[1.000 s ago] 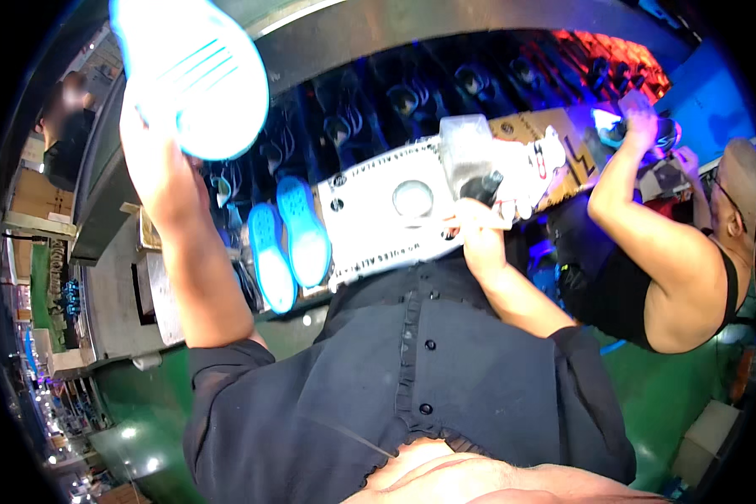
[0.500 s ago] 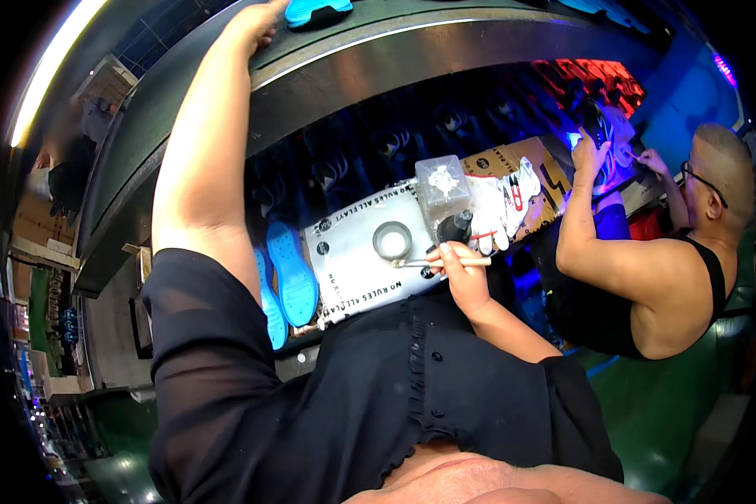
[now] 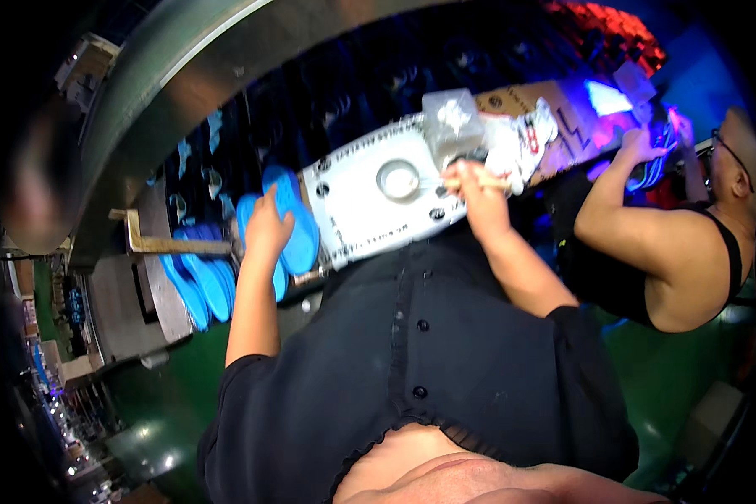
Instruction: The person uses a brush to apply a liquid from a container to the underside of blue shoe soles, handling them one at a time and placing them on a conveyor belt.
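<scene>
Right hand (image 3: 477, 190) closed on brush (image 3: 497, 182) by sheet's (image 3: 353, 217) right edge, handy to bowl (image 3: 383, 187); left hand (image 3: 266, 228) over blue sole (image 3: 301, 241), grip unclear.

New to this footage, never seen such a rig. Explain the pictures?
No robot: a person works bare-handed. All pictures come from a fisheye camera on that person's head, looking down, so straight edges bend. The left hand is at a pair of blue sole-shaped pieces; whether it grips them is hard to tell. The right hand holds a thin, light-coloured stick-like tool. Between the hands, a white printed sheet bears a round container. A clear box stands at the sheet's far right, next to crumpled white fabric. The other person on the right is a co-worker.
</scene>
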Tool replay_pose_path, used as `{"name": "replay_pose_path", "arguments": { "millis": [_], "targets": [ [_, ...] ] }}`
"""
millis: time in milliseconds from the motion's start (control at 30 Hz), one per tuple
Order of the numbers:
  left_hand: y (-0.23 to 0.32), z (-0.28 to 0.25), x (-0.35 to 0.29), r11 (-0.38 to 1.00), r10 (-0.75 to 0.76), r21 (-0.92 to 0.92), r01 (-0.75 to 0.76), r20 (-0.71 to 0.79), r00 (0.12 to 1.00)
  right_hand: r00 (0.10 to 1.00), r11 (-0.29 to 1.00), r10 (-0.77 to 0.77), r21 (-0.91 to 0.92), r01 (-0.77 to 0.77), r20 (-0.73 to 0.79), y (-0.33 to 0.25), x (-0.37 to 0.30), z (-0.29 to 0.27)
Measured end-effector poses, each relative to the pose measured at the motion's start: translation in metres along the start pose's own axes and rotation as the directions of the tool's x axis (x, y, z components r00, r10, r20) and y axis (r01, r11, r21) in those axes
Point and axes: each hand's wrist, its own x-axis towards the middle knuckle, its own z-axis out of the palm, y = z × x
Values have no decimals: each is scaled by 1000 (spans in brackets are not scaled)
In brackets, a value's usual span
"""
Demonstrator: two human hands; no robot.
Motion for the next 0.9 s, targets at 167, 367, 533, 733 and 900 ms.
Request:
{"name": "replay_pose_path", "arguments": {
  "millis": [167, 367, 533, 733, 900],
  "targets": [
    [-51, 52, -38, 975, -213, 89, 202, 139, 967, 994, 979, -88, -180, 99, 69, 13, 24, 6],
    [-53, 55, -34, 943, -244, 265, 200, 144, 959, 960, 878, -102, -430, 210, 259, 28, 30, 38],
    [-58, 59, -45, 966, -260, 19, 259, 70, 963, 944, 825, -110, -502, 262, 312, 44, 33, 44],
    [-55, 67, -55, 476, -433, -748, 462, 258, 864, 948, 828, -138, -492, 270, 286, 55, 38, 46],
    [-48, 56, -47, -323, -147, -779, 538, 602, 784, 967, 921, -121, -339, 193, 224, 51, 34, 40]
  ]
}}
